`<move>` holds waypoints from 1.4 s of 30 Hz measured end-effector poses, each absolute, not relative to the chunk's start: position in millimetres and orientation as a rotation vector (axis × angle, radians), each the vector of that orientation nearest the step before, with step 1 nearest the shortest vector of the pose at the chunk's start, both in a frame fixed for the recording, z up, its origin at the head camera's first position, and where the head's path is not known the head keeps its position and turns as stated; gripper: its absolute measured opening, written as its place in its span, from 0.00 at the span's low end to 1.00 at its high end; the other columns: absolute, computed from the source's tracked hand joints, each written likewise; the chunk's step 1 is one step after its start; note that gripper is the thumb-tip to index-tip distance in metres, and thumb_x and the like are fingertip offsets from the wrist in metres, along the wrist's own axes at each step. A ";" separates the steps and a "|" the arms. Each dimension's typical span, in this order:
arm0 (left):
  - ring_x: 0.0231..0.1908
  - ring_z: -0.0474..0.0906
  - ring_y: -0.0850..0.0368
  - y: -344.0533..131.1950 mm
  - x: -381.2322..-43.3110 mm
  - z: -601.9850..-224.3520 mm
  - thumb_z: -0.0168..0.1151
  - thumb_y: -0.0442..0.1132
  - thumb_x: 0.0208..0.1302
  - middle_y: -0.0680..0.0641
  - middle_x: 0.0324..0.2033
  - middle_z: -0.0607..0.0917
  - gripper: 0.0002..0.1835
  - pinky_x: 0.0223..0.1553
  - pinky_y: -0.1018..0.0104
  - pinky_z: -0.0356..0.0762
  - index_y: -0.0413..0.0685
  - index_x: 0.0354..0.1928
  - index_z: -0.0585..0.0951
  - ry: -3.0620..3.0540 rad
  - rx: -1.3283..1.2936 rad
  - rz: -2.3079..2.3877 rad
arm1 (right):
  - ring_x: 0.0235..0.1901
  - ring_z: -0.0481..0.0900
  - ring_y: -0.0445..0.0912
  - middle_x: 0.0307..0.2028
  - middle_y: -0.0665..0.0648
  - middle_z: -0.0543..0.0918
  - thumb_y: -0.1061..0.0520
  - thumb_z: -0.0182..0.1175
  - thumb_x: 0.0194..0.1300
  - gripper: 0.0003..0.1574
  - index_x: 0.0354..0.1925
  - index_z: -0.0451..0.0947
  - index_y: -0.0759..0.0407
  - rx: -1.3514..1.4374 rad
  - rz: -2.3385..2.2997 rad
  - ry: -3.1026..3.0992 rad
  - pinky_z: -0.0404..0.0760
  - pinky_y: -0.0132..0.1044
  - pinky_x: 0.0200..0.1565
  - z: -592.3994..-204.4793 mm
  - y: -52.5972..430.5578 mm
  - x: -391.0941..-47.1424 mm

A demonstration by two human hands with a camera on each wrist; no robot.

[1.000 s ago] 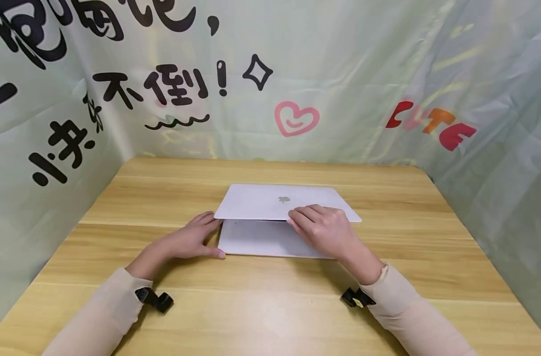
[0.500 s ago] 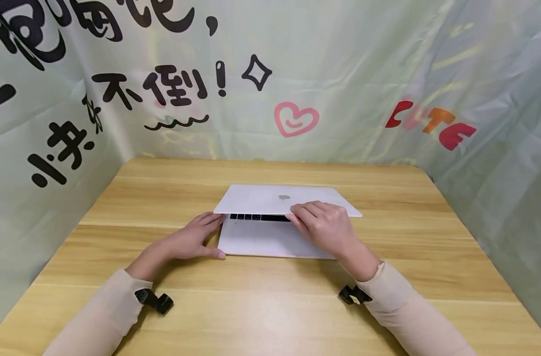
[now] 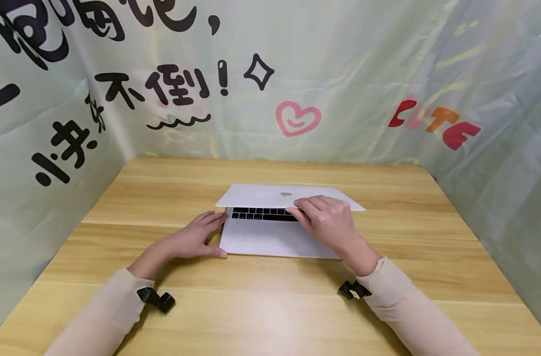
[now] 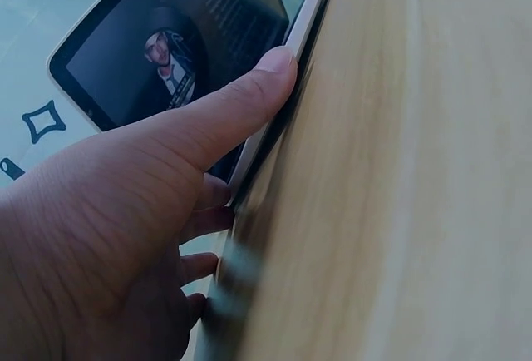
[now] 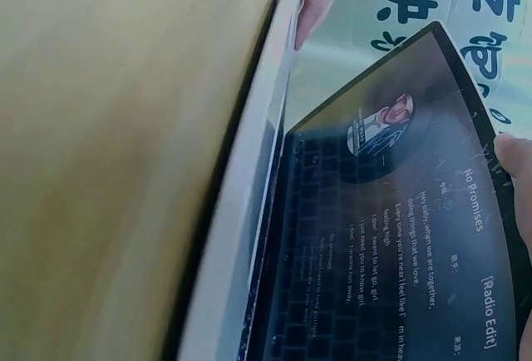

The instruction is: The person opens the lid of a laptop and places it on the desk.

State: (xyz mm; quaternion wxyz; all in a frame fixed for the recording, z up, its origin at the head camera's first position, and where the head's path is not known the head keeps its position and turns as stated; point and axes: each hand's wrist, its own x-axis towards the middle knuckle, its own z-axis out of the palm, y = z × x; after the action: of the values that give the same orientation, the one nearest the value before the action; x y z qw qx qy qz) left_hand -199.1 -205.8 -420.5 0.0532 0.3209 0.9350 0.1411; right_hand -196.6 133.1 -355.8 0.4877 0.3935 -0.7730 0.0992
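Observation:
A silver laptop [image 3: 270, 240] with an apple logo lies on the wooden table, its lid [image 3: 252, 197] partly raised. My right hand [image 3: 330, 220] pinches the front edge of the lid, fingers on top and thumb beneath. In the right wrist view the lit screen [image 5: 416, 211] shows song lyrics and a round picture. Part of the black keyboard [image 3: 263, 213] appears under the lid. At the front left corner of the base, my left hand [image 3: 195, 237] steadies it, thumb on the front edge and fingers extended along the left side.
The wooden table [image 3: 270, 306] stretches out on all sides of the laptop. Behind it hangs a pale green printed cloth [image 3: 350, 89] with black characters and a pink heart. Black wrist cameras sit at both sleeves.
The lid has tilted further up and back, moved by my right hand. Rows of keys have come into sight beneath it. My left hand has stayed in place.

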 end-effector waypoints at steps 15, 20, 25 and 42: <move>0.65 0.42 0.43 -205.0 -199.5 -420.8 0.49 0.75 0.44 0.45 0.67 0.52 0.55 0.62 0.50 0.43 0.48 0.68 0.50 2.842 0.963 0.410 | 0.21 0.80 0.46 0.22 0.51 0.82 0.45 0.59 0.56 0.16 0.26 0.81 0.54 0.843 0.215 -2.026 0.75 0.39 0.16 -334.3 130.0 -203.4; 0.65 0.41 0.44 -205.9 -198.7 -422.6 0.49 0.75 0.44 0.46 0.67 0.51 0.55 0.63 0.50 0.42 0.49 0.68 0.49 2.837 0.947 0.414 | 0.19 0.79 0.46 0.21 0.51 0.82 0.44 0.58 0.57 0.17 0.25 0.81 0.55 0.823 0.198 -2.010 0.73 0.38 0.14 -331.2 128.9 -206.4; 0.65 0.41 0.45 -206.7 -198.3 -425.0 0.49 0.75 0.43 0.46 0.67 0.50 0.55 0.63 0.50 0.42 0.49 0.69 0.49 2.837 0.931 0.412 | 0.17 0.78 0.46 0.20 0.51 0.81 0.45 0.61 0.53 0.15 0.24 0.80 0.55 0.787 0.191 -1.982 0.70 0.37 0.12 -329.1 126.8 -208.3; 0.65 0.42 0.44 -207.0 -197.7 -422.8 0.50 0.75 0.43 0.45 0.66 0.52 0.55 0.62 0.50 0.43 0.48 0.68 0.50 2.851 0.944 0.447 | 0.20 0.79 0.48 0.22 0.52 0.82 0.45 0.61 0.55 0.15 0.24 0.80 0.55 0.650 0.204 -1.901 0.74 0.39 0.17 -320.6 119.4 -216.3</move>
State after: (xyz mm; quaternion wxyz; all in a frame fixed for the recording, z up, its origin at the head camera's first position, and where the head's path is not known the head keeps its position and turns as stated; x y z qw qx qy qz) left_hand -197.7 -207.0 -422.8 0.0527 0.3106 0.9376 0.1469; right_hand -216.3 119.4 -320.6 0.5322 0.2726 -0.7970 0.0856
